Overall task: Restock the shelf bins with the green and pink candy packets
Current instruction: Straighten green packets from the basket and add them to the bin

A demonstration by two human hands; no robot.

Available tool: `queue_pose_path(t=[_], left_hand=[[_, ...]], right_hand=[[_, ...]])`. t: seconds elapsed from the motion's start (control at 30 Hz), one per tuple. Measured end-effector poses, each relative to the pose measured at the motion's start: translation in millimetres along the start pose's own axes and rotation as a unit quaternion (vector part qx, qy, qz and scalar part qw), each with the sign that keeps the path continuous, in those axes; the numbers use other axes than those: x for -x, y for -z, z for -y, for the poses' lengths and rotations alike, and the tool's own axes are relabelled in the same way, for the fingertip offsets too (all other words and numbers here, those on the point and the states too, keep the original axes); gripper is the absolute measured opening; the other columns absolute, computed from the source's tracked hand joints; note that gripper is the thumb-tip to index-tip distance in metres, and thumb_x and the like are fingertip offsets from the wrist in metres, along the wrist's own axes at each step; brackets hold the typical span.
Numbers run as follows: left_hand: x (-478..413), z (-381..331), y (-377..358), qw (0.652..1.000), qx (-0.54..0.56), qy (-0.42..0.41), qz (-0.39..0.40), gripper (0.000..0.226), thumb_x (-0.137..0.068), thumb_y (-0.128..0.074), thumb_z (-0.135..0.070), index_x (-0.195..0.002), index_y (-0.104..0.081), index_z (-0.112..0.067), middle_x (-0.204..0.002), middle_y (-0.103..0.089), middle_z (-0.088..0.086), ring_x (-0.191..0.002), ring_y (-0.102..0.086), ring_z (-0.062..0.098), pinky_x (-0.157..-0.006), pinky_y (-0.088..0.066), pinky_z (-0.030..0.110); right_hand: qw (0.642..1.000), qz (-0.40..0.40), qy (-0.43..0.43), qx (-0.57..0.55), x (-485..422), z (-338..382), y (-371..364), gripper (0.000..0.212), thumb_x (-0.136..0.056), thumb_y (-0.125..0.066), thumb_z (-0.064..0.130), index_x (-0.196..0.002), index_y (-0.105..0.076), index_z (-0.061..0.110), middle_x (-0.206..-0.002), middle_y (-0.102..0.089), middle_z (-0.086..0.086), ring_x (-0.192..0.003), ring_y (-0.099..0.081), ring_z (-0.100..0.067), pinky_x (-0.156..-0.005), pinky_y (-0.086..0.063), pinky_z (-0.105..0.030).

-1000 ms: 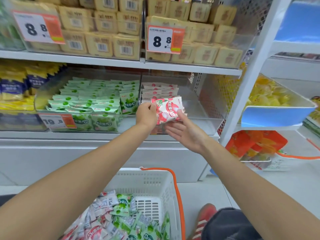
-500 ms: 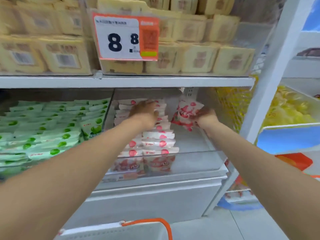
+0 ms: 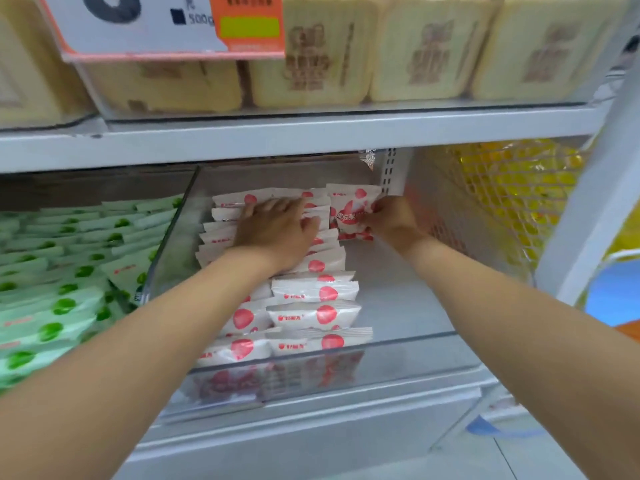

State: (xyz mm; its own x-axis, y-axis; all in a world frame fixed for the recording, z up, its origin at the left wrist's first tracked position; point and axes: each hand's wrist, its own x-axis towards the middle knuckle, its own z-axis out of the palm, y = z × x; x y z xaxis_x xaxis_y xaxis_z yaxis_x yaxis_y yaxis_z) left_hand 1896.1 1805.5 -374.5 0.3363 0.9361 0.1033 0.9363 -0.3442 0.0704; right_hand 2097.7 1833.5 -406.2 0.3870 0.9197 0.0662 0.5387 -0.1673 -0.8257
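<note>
Two hands reach inside the clear bin (image 3: 415,355). Right hand (image 3: 393,221): fingers curled round a pink packet (image 3: 348,211), pinching it by its right edge. The packet stands upright at the back of the bin, just right of the stacked rows. Left hand (image 3: 277,233): fingers straight and spread, palm down, pressing flat on the pink rows (image 3: 315,292) toward the back, with nothing gripped. The rows run in two columns from front to back along the bin's left half, with the packets overlapping. Green packets (image 3: 52,271) fill the neighbouring bin, beyond the clear left wall. Shelf board (image 3: 294,135) above carries tan wrapped blocks (image 3: 311,53) and a price tag (image 3: 145,29), digits cut off. Yellow packets (image 3: 512,188) sit behind white mesh (image 3: 446,188) to the right. White upright post (image 3: 585,209) at the right edge.
</note>
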Motion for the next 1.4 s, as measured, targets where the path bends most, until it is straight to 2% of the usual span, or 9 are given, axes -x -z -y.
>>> queue_pose_path(t=[0.23, 0.3, 0.43, 0.57, 0.73, 0.97, 1.17, 1.27, 1.4], left_hand=[[1.2, 2.4, 0.2, 1.0, 0.018, -0.011, -0.01, 0.058, -0.102, -0.015, -0.051, -0.156, -0.016, -0.028, -0.163, -0.016, -0.005, -0.15, -0.013, 0.017, -0.122, -0.004, 0.042], [6.4, -0.3, 6.4, 0.999, 0.039, -0.015, -0.014, 0.057, -0.103, -0.017, -0.049, -0.155, -0.019, -0.026, -0.163, -0.016, -0.005, -0.15, -0.012, 0.016, -0.122, -0.005, 0.042], [31.2, -9.2, 26.1, 0.993, 0.114, 0.018, -0.032, 0.051, -0.104, -0.027, -0.044, -0.149, -0.036, -0.022, -0.157, -0.032, -0.001, -0.144, -0.029, 0.022, -0.118, -0.025, 0.04], [83.6, -11.5, 36.3, 0.979, 0.15, 0.008, -0.137, 0.023, -0.096, -0.048, -0.031, -0.107, -0.064, -0.019, -0.107, -0.066, 0.004, -0.098, -0.059, 0.024, -0.084, -0.051, 0.039], [179.1, -13.1, 49.5, 0.96, 0.213, 0.032, -0.181, 0.01, -0.088, -0.054, -0.026, -0.078, -0.058, -0.027, -0.078, -0.062, -0.008, -0.076, -0.058, 0.018, -0.06, -0.04, 0.03], [294.6, 36.1, -14.5, 0.955, 0.26, 0.144, -0.007, 0.01, -0.084, -0.057, -0.024, -0.074, -0.059, -0.025, -0.082, -0.067, -0.001, -0.084, -0.063, 0.025, -0.073, -0.051, 0.033], [363.1, 98.7, -98.8, 0.936, 0.264, 0.172, 0.154, 0.017, -0.083, -0.056, -0.013, -0.069, -0.062, -0.02, -0.077, -0.063, -0.004, -0.084, -0.064, 0.023, -0.073, -0.05, 0.029], [381.0, 116.0, -126.7, 0.931, 0.236, 0.176, 0.214, 0.021, -0.087, -0.056, -0.015, -0.069, -0.057, -0.025, -0.082, -0.06, -0.005, -0.084, -0.06, 0.018, -0.076, -0.047, 0.027], [387.4, 114.6, -148.2, 0.923, 0.217, 0.151, 0.279, 0.029, -0.087, -0.053, -0.018, -0.06, -0.048, -0.026, -0.077, -0.058, -0.007, -0.075, -0.057, 0.014, -0.072, -0.049, 0.03]], right_hand=[[0.999, 0.015, -0.04, 0.013, 7.3, 0.7, 7.0, 0.024, -0.086, -0.072, 0.011, -0.069, -0.054, 0.013, -0.074, -0.056, 0.002, -0.065, -0.055, -0.009, -0.042, -0.037, -0.007], [0.997, 0.01, -0.051, 0.058, 14.4, 3.8, 12.1, 0.008, -0.087, -0.069, 0.009, -0.089, -0.06, 0.009, -0.088, -0.062, -0.003, -0.087, -0.06, -0.018, -0.055, -0.042, -0.014], [0.989, 0.017, 0.015, 0.145, 49.5, 27.5, 26.0, 0.027, -0.09, -0.064, 0.007, -0.116, -0.064, -0.002, -0.12, -0.065, -0.015, -0.11, -0.062, -0.027, -0.09, -0.05, -0.029], [0.98, 0.003, 0.149, 0.134, 114.4, 53.1, 35.4, 0.019, -0.086, -0.063, 0.008, -0.101, -0.074, 0.006, -0.106, -0.072, -0.01, -0.1, -0.066, -0.025, -0.088, -0.05, -0.024], [0.955, -0.059, 0.266, 0.115, 205.5, 63.6, 23.2, 0.01, -0.08, -0.064, 0.009, -0.085, -0.069, 0.015, -0.081, -0.06, 0.005, -0.075, -0.056, -0.014, -0.069, -0.047, -0.03], [0.95, 0.12, 0.256, 0.133, 327.4, 10.2, -51.6, 0.011, -0.077, -0.061, 0.01, -0.082, -0.069, 0.015, -0.08, -0.067, 0.001, -0.076, -0.061, -0.02, -0.069, -0.05, -0.033], [0.81, 0.472, 0.088, 0.336, 387.8, -88.3, -126.4, 0.02, -0.087, -0.059, 0.009, -0.103, -0.071, 0.004, -0.117, -0.066, -0.011, -0.106, -0.061, -0.027, -0.092, -0.049, -0.035], [0.722, 0.547, 0.021, 0.423, 420.2, -136.8, -153.6, 0.018, -0.091, -0.054, 0.011, -0.093, -0.067, -0.002, -0.1, -0.065, -0.018, -0.086, -0.059, -0.03, -0.095, -0.05, -0.046], [0.673, 0.589, 0.018, 0.448, 448.9, -181.6, -170.1, 0.047, -0.091, -0.049, 0.001, -0.137, -0.045, 0.004, -0.138, -0.049, -0.014, -0.123, -0.051, -0.031, -0.101, -0.046, -0.041]])
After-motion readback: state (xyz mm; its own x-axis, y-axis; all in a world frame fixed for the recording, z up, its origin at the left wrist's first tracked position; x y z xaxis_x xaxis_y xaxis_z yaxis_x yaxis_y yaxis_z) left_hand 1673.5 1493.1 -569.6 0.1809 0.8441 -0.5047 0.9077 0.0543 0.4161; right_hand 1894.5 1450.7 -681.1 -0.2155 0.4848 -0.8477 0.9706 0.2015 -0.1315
